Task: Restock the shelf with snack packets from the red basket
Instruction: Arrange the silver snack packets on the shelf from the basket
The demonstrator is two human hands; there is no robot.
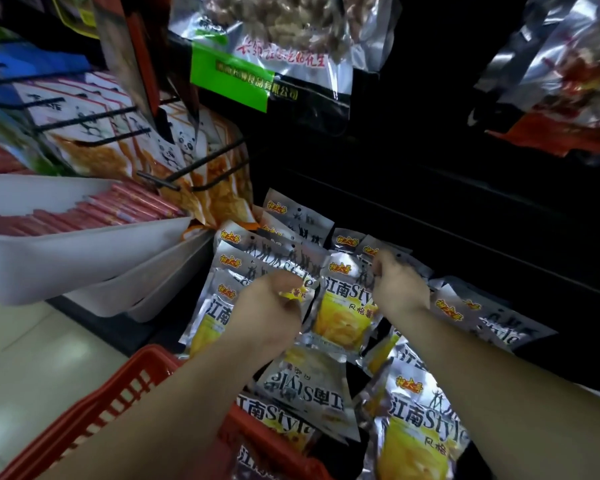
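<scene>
Several silver-and-yellow snack packets [343, 306] stand in overlapping rows on a dark low shelf [465, 244]. My left hand [271, 306] curls its fingers round the front of a packet in the left row. My right hand [399, 282] pinches the top edge of a packet in the middle row. Below my arms sits the red basket [118, 393], with more of the same packets [302, 393] lying in it and spilling to the right [420, 427].
White angled bins [84, 258] with red sticks jut out at left. Black wire hooks [194, 168] hold orange panda packets above them. Large silver bags [278, 46] hang overhead, more at the upper right [561, 81]. Pale floor tiles [21, 358] lie at lower left.
</scene>
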